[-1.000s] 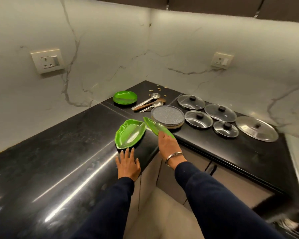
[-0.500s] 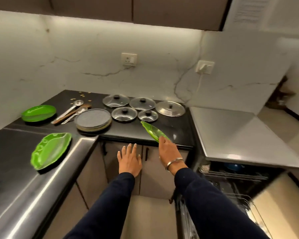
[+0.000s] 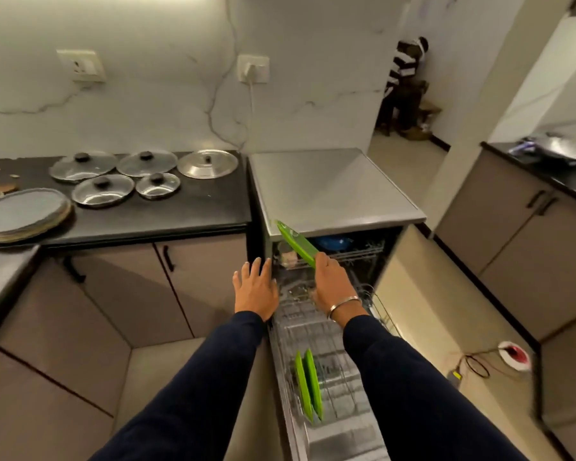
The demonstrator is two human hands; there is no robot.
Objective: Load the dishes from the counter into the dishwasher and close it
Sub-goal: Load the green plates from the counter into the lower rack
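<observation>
Plate [image 3: 296, 242] was carried from the desk [image 3: 167, 214] to centre frame, gripped by right hand [image 3: 333, 284] over the dishwasher rack [image 3: 333, 331]; left hand [image 3: 255, 289] was held spread, empty.

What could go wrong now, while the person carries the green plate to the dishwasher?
The right hand grips the green plate by one end only, so it may slip. The plate is near the steel top and upper rack and could knock them. Two plates already stand in the lower rack.

White marble-veined wall [image 3: 153, 104] with two sockets [image 3: 81, 65], grey-brown cabinets [image 3: 120, 294], beige floor [image 3: 409, 168] under warm light.
</observation>
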